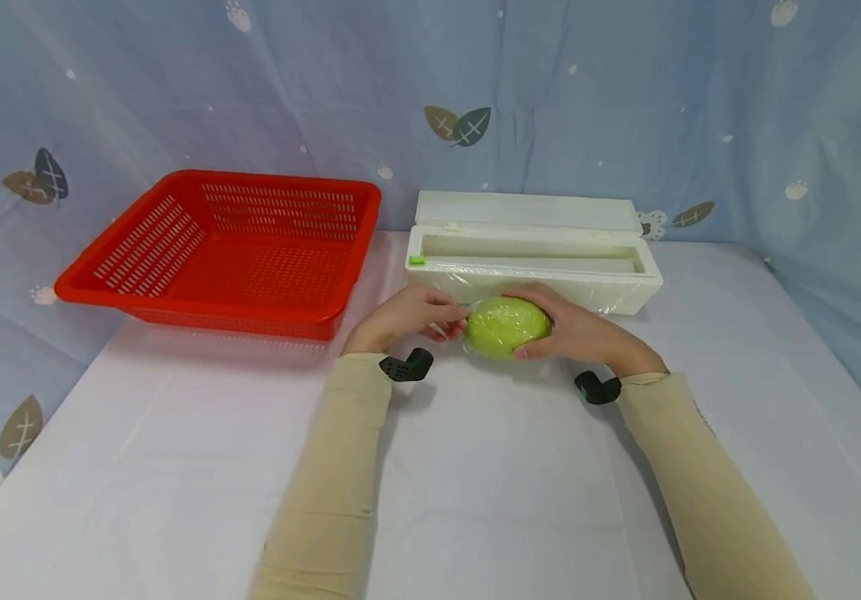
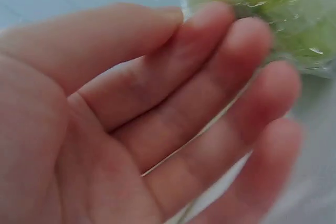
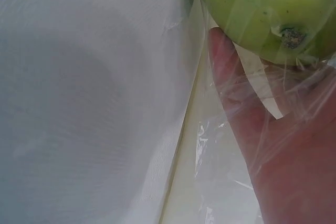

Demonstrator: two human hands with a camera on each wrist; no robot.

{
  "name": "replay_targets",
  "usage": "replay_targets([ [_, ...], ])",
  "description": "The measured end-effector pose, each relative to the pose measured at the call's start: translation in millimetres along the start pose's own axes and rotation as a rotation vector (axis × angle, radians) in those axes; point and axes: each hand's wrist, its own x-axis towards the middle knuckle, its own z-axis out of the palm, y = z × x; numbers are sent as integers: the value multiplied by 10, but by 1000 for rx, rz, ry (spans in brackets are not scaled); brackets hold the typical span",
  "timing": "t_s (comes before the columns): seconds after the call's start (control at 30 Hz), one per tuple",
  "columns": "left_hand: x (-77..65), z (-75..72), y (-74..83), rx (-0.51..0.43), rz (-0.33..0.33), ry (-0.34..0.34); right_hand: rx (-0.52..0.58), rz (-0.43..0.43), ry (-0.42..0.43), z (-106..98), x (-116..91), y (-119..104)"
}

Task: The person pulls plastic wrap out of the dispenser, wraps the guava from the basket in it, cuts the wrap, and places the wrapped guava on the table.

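A smooth, oval yellow-green fruit [image 1: 507, 327] is wrapped in shiny clear plastic film [image 3: 262, 98]. My right hand [image 1: 576, 329] grips the fruit's right end, thumb on the near side and fingers over the far side. In the right wrist view, the fruit's brown stem scar shows through, and loose film drapes across that hand. At the fruit's left end, my left hand [image 1: 417, 315] pinches the edge of the film between thumb and index finger. The left wrist view has its other fingers [image 2: 252, 98] loosely bent beside the wrapped fruit.
Just behind the hands stands a long white film dispenser box [image 1: 535, 287], its lid [image 1: 528, 210] up, with a green slider [image 1: 417, 260] at its left. A red plastic basket [image 1: 250, 317] sits to the left on the white-covered table [image 1: 505, 483]. A blue patterned cloth [image 1: 595, 100] hangs behind.
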Motion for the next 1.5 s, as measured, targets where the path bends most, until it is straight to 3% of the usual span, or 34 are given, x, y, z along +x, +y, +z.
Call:
replay_targets([
  [0.13, -28, -46, -25, -103, -40, -71, -23, -8, 19, 10, 42, 81],
  [0.33, -81, -77, -108, -208, -36, -158, -43, -13, 28, 36, 110, 305],
  [0.5, -108, -83, -164, -272, -93, -105, -31, -12, 28, 42, 104, 325],
  [0.7, -127, -47, -47, -315, -162, 20, -28, 18, 34, 45, 86, 311],
  [0.87, -15, 18, -79, -433, -164, 167, -21, 27, 29, 40, 39, 131],
  [0.93, 50, 48, -114, -489, -145, 194, -22, 27, 24, 29, 19, 49],
  [1.23, 241, 234, -149, -702, -84, 113, -14, 21, 22, -3, 10, -33],
  [1.4, 292, 317, -154, -743, -47, 87, -1, 14, 19, 1, 13, -14],
  [1.5, 296, 345, -168, -706, -24, 91, 4, 3, 20, 2, 8, -11],
])
